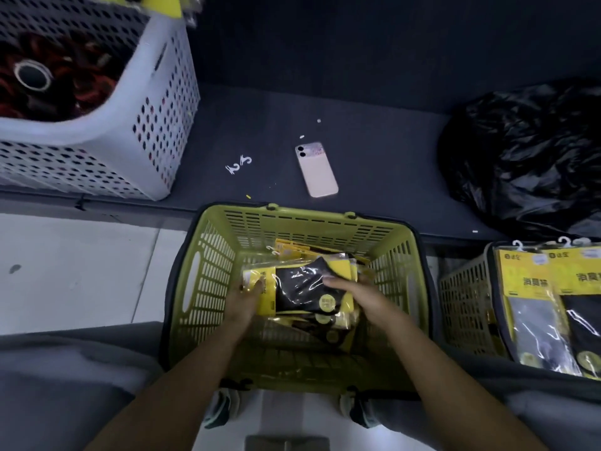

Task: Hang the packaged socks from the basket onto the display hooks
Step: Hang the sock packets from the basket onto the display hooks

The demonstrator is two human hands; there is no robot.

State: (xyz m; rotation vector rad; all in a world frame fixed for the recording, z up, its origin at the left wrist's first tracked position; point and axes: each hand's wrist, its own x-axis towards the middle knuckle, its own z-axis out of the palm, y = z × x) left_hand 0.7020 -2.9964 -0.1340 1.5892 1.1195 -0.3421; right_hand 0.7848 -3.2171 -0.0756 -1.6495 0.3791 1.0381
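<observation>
Hands on one item: left hand (pixel 246 299) and right hand (pixel 356 296) grip opposite edges of the top sock pack (pixel 304 288), lying on other packs (pixel 325 322) inside the green basket (pixel 309 217). Advisable: lift it level, alone.

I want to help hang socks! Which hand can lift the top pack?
Probably the right hand: its thumb lies on the top sock pack, fingers past its edge. The left hand only meets the left edge.
</observation>
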